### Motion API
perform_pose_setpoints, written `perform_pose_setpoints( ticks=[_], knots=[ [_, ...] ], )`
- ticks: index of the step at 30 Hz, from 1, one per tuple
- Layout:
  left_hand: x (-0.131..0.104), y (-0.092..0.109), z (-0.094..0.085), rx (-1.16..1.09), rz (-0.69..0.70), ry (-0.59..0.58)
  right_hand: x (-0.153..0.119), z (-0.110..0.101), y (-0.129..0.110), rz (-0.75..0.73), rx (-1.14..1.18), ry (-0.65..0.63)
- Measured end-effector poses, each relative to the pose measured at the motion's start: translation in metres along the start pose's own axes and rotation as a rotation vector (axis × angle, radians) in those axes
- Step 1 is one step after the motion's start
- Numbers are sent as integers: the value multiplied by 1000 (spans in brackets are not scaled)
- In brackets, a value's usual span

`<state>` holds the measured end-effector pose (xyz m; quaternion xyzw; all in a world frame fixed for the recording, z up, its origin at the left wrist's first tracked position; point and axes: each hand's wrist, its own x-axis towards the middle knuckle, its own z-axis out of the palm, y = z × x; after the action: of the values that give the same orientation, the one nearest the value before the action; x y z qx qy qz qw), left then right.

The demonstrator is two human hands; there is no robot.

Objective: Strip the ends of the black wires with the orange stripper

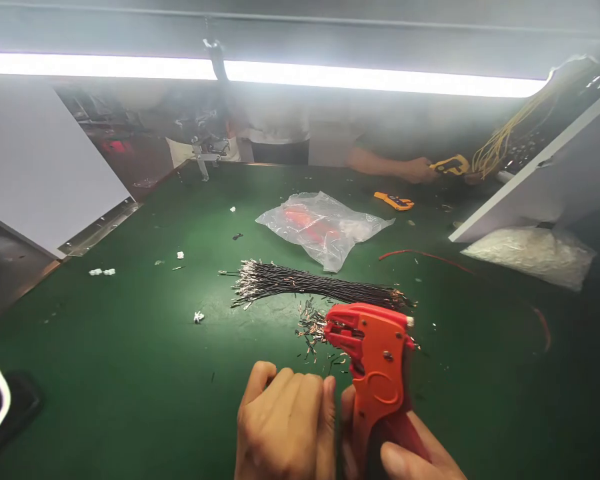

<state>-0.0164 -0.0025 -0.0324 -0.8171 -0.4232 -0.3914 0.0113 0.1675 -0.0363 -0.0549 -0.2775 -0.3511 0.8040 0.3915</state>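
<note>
At a green surface (145,373) beneath a glowing tube light (380,79), a person's right hand (410,463) is gripping an orange-and-red wire stripper (380,360) upright, its mouth facing left, while the left hand (285,420) is curling just beside it, knuckles up. The right grip is closing around the handles, fingers on one side and thumb on the other; the left grip is folding inward, and whether its fingertips are meeting or pinching anything is hidden from view. The moment is appearing to be one of handling the stripper at close quarters, and working its mouth would be calling for a steady right grip and left fingers well outside the bite. Whether a wire is sitting in that mouth, the view is not showing. Just beyond the stripper, a bundle of black wires (305,283) is lying crosswise, with loose clippings (313,327) scattering between the two. Farther back, a clear plastic bag (323,230) is resting with red items showing through, and near the far edge a co-worker's hand (420,170) is holding a yellow tool (450,165).
</note>
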Motion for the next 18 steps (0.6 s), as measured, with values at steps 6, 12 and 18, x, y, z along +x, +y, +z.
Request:
perform_pose_setpoints(
  ticks=[6,12,18],
  knots=[
    [-2,9,-2,20,-14,-41,10,4,0,-58,-96,-119],
    [-2,11,-5,57,36,-54,10,5,-11,121,-65,-101],
    [-1,8,-5,-55,-65,-71,9,-11,13,202,182,-106]
  ],
)
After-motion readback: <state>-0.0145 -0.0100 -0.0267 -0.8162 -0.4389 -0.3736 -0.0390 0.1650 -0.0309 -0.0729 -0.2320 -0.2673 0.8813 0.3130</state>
